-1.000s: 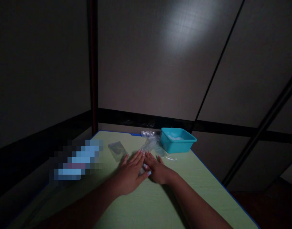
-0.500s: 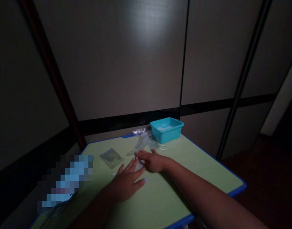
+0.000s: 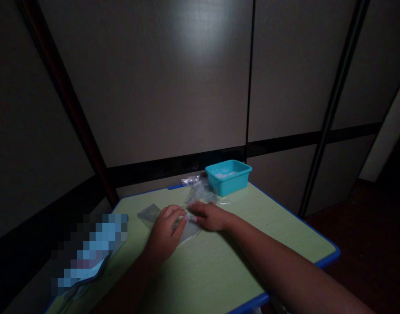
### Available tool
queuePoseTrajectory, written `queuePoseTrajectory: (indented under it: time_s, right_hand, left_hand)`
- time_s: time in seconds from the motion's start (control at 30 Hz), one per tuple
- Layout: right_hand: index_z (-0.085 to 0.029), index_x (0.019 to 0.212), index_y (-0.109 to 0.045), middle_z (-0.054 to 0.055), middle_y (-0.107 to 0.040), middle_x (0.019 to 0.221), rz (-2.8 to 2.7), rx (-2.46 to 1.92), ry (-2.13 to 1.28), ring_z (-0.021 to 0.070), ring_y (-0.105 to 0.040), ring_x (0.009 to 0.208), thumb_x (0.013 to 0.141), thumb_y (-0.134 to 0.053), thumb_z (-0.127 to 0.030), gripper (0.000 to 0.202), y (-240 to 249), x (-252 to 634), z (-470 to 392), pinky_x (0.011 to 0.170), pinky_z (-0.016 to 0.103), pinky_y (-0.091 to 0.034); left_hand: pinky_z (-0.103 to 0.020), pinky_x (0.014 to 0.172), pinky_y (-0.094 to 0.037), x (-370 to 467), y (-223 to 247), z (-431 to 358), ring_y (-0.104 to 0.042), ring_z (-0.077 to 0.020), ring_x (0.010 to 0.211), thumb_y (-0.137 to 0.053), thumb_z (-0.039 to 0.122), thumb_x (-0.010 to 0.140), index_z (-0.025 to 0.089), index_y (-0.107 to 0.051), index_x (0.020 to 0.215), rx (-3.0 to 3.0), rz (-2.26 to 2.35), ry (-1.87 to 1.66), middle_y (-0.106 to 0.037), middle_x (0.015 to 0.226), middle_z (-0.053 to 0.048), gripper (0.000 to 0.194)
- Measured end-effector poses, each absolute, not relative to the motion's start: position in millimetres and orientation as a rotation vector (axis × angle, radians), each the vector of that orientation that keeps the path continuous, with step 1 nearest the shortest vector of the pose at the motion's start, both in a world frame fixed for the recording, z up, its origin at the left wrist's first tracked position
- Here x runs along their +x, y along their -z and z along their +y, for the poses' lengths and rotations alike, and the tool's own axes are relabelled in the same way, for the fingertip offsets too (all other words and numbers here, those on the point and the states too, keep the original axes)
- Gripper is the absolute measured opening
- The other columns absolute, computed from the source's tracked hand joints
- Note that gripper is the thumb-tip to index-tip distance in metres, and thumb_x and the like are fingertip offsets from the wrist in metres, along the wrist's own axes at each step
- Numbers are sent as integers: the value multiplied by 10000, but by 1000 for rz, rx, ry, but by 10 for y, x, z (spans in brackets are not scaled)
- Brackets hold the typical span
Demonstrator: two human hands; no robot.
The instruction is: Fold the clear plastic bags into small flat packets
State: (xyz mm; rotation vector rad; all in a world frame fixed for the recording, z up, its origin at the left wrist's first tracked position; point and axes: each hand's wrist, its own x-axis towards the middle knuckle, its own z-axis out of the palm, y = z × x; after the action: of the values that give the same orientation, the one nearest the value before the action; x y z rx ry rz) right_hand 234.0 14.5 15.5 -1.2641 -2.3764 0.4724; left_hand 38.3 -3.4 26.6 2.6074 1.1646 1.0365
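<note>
A clear plastic bag lies flat on the light green table, partly covered by both hands. My left hand is curled over its left side, with thumb and forefinger closed at its upper part. Across from it, my right hand rests palm down at the bag's upper right, fingers stretched out and thumb apart. A second flat clear bag lies just left of my left hand, partly hidden by it. Crumpled clear plastic lies beyond my right fingertips.
A turquoise basket with whitish contents stands at the table's far edge. A pixelated light-blue item is at the left edge. The green table has a blue rim, and dark cabinet panels rise behind it.
My left hand has gone from spread flat on the bag to curled with its fingertips together. The bag's lower part now shows. My right hand has shifted only slightly.
</note>
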Motion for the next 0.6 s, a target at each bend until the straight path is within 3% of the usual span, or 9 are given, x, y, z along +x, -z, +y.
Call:
queuePoseTrajectory:
  time_s: [0.1, 0.2, 0.4, 0.6]
  right_hand:
    - [-242, 1329, -368, 105, -291, 1408, -2401, -1244, -477, 281, -171, 1319, 774, -547, -395, 603, -181, 2346, 140, 1030, 567, -97]
    - [-291, 1256, -467, 87, -292, 1406, -2381, -1207, -455, 272, -176, 1319, 745, -594, -306, 527, -199, 2354, 156, 1026, 564, -107]
    - [-238, 923, -699, 65, -519, 1250, -2326, -1073, -433, 216, -302, 1279, 707, -633, -221, 226, -168, 2391, 250, 1034, 386, -258]
    - [-210, 1023, -664, 66, -449, 1303, -2502, -1073, -415, 217, -217, 1308, 696, -661, -225, 327, -118, 2407, 291, 1050, 333, -237]
  left_hand:
    - [-298, 734, -414, 365, -260, 16, -530, -188, 811, -391, 276, 851, 189, -547, 787, 2538, 1233, -1075, -564, 823, -48, 190]
    - [-276, 662, -394, 350, -178, 61, -511, -179, 727, -423, 235, 810, 197, -518, 735, 2554, 1281, -902, -531, 737, -21, 127]
    - [-276, 679, -359, 324, -84, 98, -495, -192, 784, -506, 254, 763, 195, -490, 715, 2614, 1278, -776, -524, 762, -20, 77]
    - [-269, 677, -344, 298, -14, 143, -488, -201, 818, -597, 332, 714, 202, -470, 744, 2599, 1276, -674, -528, 811, -16, 184]
